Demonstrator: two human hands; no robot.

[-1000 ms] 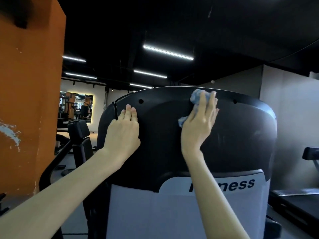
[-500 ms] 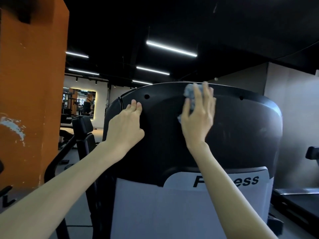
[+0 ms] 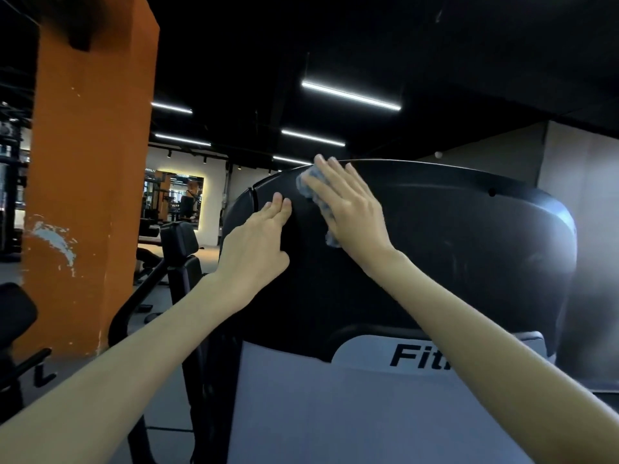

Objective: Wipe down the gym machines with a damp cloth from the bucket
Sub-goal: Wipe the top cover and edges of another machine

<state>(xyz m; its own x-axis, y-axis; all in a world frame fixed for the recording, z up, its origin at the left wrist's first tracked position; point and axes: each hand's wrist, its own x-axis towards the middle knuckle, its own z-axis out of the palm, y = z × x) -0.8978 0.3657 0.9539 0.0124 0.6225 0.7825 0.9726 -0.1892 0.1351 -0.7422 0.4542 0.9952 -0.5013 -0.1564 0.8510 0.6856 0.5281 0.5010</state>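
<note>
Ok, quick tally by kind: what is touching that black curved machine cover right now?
Hands: 2, left hand and right hand, both flat on the black curved plastic machine cover
Cloths: 1, the crumpled blue cloth pressed under the right hand
Total: 3

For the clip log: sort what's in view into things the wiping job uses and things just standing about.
In use:
cloth, pressed flat by the right hand
machine cover, under the cloth
left hand, resting flat on the cover

Standing about:
orange pillar
other machine at left
wall mirror
ceiling lights
</note>
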